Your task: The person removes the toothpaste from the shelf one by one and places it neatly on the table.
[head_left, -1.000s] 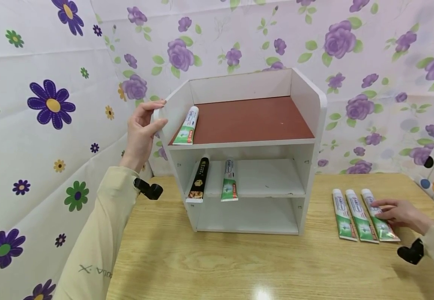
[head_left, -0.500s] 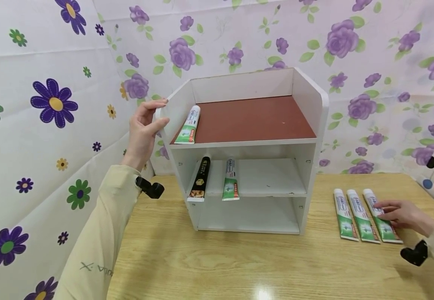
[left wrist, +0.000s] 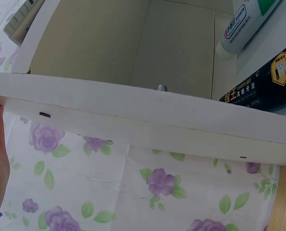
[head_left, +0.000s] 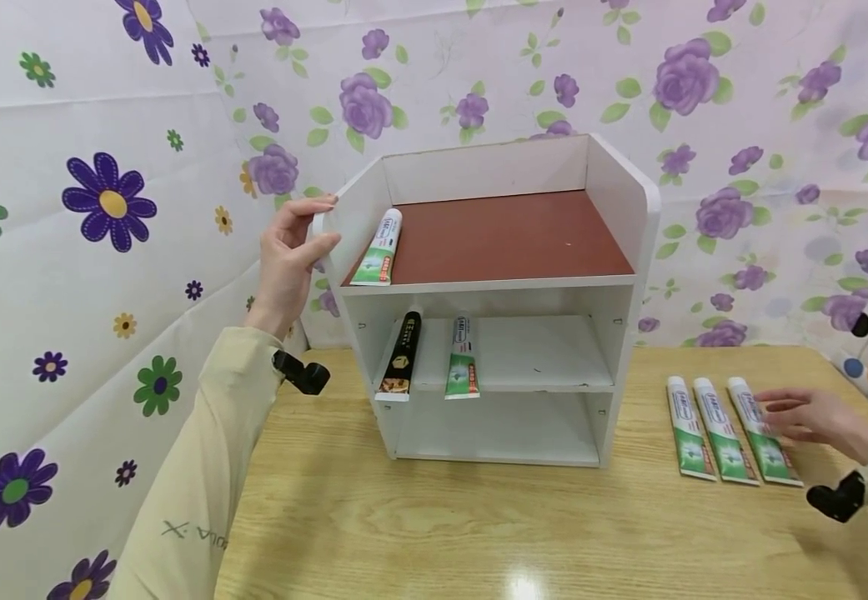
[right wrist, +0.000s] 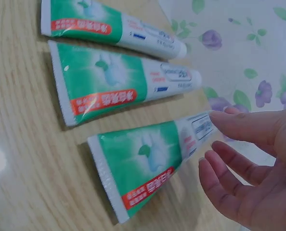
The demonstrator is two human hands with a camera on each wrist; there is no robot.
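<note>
At the upper left of the head view, my left hand (head_left: 287, 258) holds the front edge of the left side panel of a white shelf (head_left: 479, 287), thumb apart from the fingers. Over on the right, my right hand (head_left: 816, 421) is beside the rightmost green-and-white toothpaste tube (right wrist: 140, 163), its fingers loosely bent and nothing in them. Two matching toothpaste tubes (right wrist: 104, 79) lie parallel to it on the table. One toothpaste tube (head_left: 378, 247) sits on the shelf's brown top. On the middle shelf lie a black toothpaste tube (head_left: 401, 358) and a green-and-white one (head_left: 463, 358).
The shelf stands on a wooden table (head_left: 434, 533), its lower level below the middle board (head_left: 539, 354). Flower-printed cloth (head_left: 509, 75) hangs behind the table and along the left side. Both middle-shelf tubes stick out past the board's front edge.
My right hand has drawn back a little to the right from the rightmost tube, which stays in place. My left hand keeps its hold on the panel. The head view has shifted slightly.
</note>
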